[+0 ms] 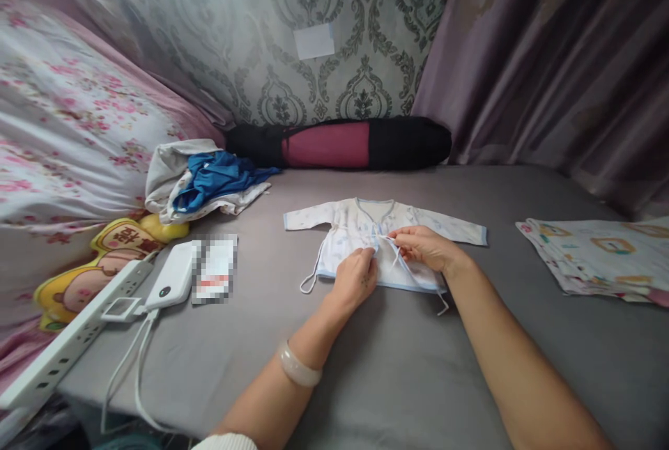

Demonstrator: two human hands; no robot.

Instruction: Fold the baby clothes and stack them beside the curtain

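Note:
A small white baby wrap shirt with blue edging lies spread flat on the grey sheet, sleeves out to both sides. My left hand is closed at the front flap near the hem, pinching the blue-edged cloth. At the chest, my right hand pinches a thin white tie string between thumb and fingers. One loose tie hangs past the shirt's left side, and another string end trails beyond the hem at the right. Part of the front is hidden behind my hands.
Folded printed cloths lie at the right. At the left are a crumpled clothes pile, a white power bank, a blurred packet, a power strip and a yellow plush. A black-and-red roll lies along the wall.

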